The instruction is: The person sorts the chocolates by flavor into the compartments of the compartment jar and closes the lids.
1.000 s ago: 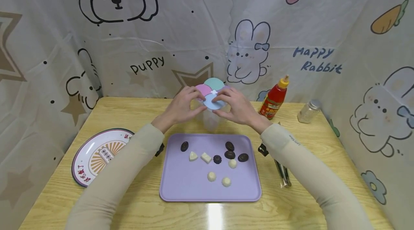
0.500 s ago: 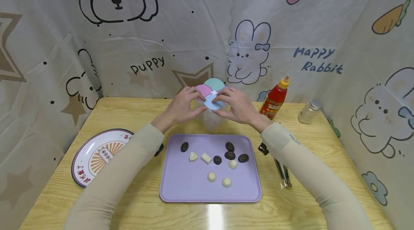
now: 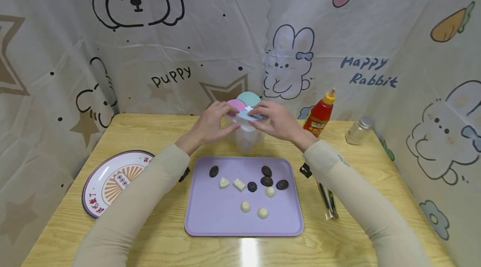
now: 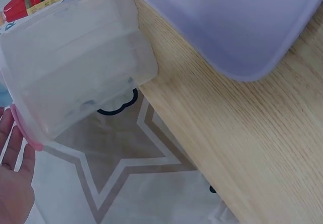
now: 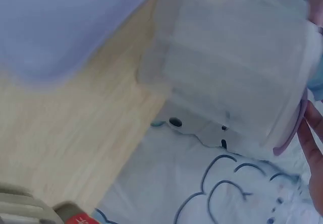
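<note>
A translucent plastic container (image 3: pixel 246 144) stands behind the tray, topped by petal-shaped lids in pink (image 3: pixel 235 104), green (image 3: pixel 249 99), blue (image 3: pixel 243 114) and purple (image 5: pixel 291 135). My left hand (image 3: pixel 214 122) and right hand (image 3: pixel 281 122) grip the top from both sides, thumbs low at the front and fingers on the blue lid. That lid's front edge tilts up, baring a clear strip beneath. In the left wrist view, the left fingers (image 4: pixel 14 146) lie beside the pink lid. The right fingers (image 5: pixel 309 138) meet the purple lid's edge in the right wrist view.
Dark and white chocolates lie on a lilac tray (image 3: pixel 210 222) in front. A printed plate (image 3: pixel 90 187) sits at left. Toward the right are a red sauce bottle (image 3: pixel 318 114), a small glass shaker (image 3: pixel 358 131) and slim metal utensils (image 3: pixel 329 202). Patterned cloth hangs behind.
The blue lid has tilted up from flat at its front edge, and more of the container shows below it. Both hands keep nearly the same place; the right fingers have shifted slightly.
</note>
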Demonstrator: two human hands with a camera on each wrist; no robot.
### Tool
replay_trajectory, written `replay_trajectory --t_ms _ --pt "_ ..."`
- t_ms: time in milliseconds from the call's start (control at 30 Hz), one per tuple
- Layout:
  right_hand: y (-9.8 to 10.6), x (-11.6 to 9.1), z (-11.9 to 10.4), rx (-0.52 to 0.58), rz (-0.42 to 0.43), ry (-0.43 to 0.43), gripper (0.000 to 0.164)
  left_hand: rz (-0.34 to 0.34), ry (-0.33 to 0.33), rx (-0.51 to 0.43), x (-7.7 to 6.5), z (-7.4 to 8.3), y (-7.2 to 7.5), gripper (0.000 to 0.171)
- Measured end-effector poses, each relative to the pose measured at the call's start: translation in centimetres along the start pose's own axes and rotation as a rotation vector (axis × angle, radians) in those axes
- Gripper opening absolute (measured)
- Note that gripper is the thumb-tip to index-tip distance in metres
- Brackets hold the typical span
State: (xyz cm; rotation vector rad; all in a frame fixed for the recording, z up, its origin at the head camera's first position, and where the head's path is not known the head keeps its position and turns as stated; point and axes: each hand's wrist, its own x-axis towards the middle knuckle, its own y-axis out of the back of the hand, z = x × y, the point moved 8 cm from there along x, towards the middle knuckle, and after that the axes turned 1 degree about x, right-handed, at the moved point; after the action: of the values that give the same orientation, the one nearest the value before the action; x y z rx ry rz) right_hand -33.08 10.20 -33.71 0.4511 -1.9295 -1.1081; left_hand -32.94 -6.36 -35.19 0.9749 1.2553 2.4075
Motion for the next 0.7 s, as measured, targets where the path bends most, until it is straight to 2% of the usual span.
replay_trajectory --t_ms 133,300,533,700 --pt "0.2 0.2 -0.2 -0.006 -0.006 0.012 0.023 0.002 0.011 0.005 0.0 -0.2 0.1 0.033" --pt "0.7 0.1 0.1 0.053 0.019 -0.014 0.020 0.023 0.018 -0.025 0.5 0.1 0.3 0.029" --pt "1.5 -0.2 0.9 0.164 0.092 -0.057 0.014 0.087 0.030 -0.136 1.3 0.7 0.3 0.021" --pt "1.9 -0.4 1.4 0.208 0.156 -0.133 0.014 0.127 0.104 -0.235 2.0 -0.1 0.4 0.015"
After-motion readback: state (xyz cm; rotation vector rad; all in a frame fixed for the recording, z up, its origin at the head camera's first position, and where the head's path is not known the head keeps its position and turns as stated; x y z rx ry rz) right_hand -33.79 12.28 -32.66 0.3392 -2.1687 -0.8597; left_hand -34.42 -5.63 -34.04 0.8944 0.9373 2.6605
